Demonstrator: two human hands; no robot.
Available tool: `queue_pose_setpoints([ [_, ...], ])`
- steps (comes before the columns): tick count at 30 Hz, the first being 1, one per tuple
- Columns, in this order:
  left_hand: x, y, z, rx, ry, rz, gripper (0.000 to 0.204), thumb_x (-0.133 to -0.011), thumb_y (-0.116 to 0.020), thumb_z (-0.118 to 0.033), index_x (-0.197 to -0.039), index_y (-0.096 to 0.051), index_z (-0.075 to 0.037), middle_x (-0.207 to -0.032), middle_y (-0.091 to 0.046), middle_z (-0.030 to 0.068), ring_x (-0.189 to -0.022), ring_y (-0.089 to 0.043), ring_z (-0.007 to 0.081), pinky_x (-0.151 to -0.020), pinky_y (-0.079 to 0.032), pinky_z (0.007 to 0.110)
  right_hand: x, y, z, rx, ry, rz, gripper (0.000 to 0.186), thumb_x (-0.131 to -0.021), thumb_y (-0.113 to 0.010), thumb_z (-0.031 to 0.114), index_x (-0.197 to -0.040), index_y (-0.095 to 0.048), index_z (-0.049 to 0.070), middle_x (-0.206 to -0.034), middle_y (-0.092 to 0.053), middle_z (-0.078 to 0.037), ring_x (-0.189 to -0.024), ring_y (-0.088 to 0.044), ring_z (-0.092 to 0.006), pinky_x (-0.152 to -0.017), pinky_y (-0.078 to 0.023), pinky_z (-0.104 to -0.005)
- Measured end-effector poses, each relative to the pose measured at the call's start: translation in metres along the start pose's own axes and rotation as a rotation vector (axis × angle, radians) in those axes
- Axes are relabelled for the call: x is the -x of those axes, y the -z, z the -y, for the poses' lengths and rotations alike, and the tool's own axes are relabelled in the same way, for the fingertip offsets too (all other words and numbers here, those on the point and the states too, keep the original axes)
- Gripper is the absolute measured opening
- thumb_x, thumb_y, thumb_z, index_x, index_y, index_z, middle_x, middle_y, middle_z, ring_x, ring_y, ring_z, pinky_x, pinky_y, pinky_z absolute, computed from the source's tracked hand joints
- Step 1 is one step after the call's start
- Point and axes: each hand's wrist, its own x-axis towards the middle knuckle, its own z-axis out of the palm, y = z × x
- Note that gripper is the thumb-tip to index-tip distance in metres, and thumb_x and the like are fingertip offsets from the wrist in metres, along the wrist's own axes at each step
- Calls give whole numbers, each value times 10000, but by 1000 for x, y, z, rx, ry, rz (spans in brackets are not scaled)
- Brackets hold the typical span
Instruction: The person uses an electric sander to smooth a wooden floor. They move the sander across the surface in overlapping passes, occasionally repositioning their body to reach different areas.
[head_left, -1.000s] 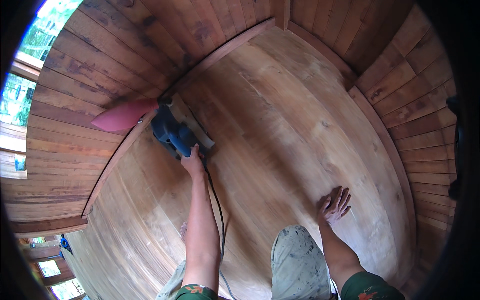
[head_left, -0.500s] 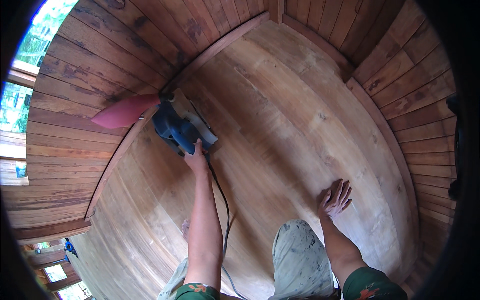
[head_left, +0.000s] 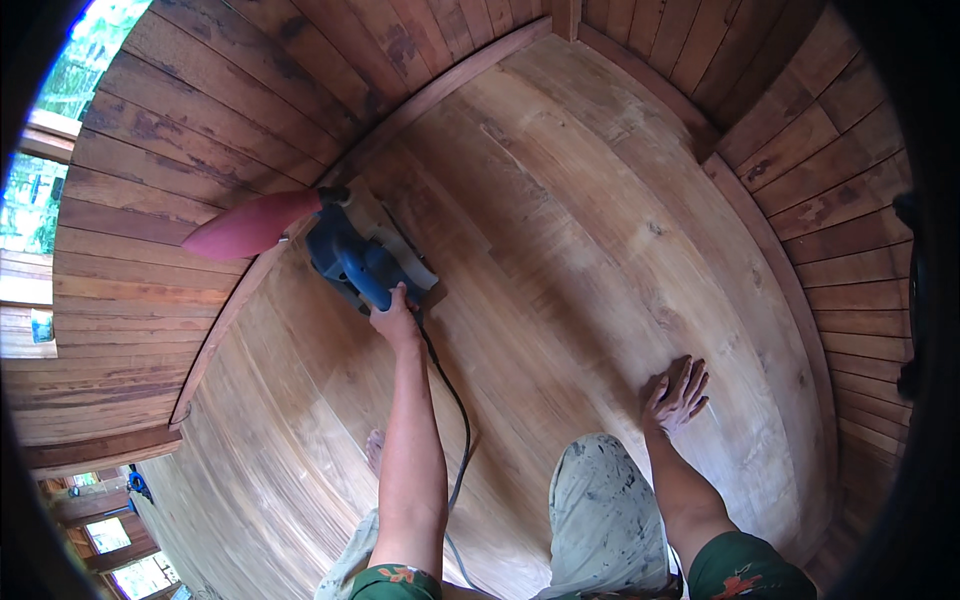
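A blue belt sander (head_left: 352, 258) with a metal side plate rests on the wooden floor (head_left: 520, 290), close to the left wall's skirting. My left hand (head_left: 397, 318) is wrapped round its rear handle. From the sander's far end a red dust bag (head_left: 250, 224) sticks out to the left, over the skirting. Its black cord (head_left: 466, 430) trails from the handle back toward my knees. On the right, my right hand (head_left: 680, 393) lies on the boards with fingers spread, holding nothing.
Plank walls (head_left: 190, 140) with a raised skirting (head_left: 440, 80) border the floor at left, far end and right. My bent knee (head_left: 603, 500) is between my arms. A small blue tool (head_left: 138, 484) is by the opening at lower left. Windows (head_left: 35, 205) show at far left.
The view has shifted slightly. The sander stays almost where it was under my left hand, and the cord's loop bows a little further right. My right hand remains on the floor.
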Motion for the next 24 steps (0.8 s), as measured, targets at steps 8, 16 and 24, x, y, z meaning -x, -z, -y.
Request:
queue_pose_setpoints([
  [8, 1, 11, 5, 25, 44, -27, 150, -905, -768, -94, -846, -639, -47, -679, -601, 19, -546, -555, 120, -511, -442, 282, -1, 5, 3, -5, -4, 9, 695, -1050, -411, 513, -1683, -278, 258, -1767, -182, -56, -1625, -139, -342, -1265, -110, -640],
  [16, 14, 14, 5, -12, 29, -4, 159, -908, -765, -104, -845, -624, -65, -681, -583, 15, -562, -551, 130, -545, -441, 294, -1, 5, 4, 4, -9, 21, 694, -1049, -436, 488, -1681, -286, 242, -1765, -188, -62, -1623, -147, -344, -1262, -117, -642],
  [24, 56, 15, 9, -37, 34, 1, 171, -922, -764, -125, -831, -628, -75, -690, -586, 12, -597, -565, 127, -592, -452, 300, -1, 4, 4, -9, -5, 15, 692, -1050, -431, 493, -1679, -291, 242, -1763, -197, -63, -1623, -150, -343, -1263, -113, -641],
])
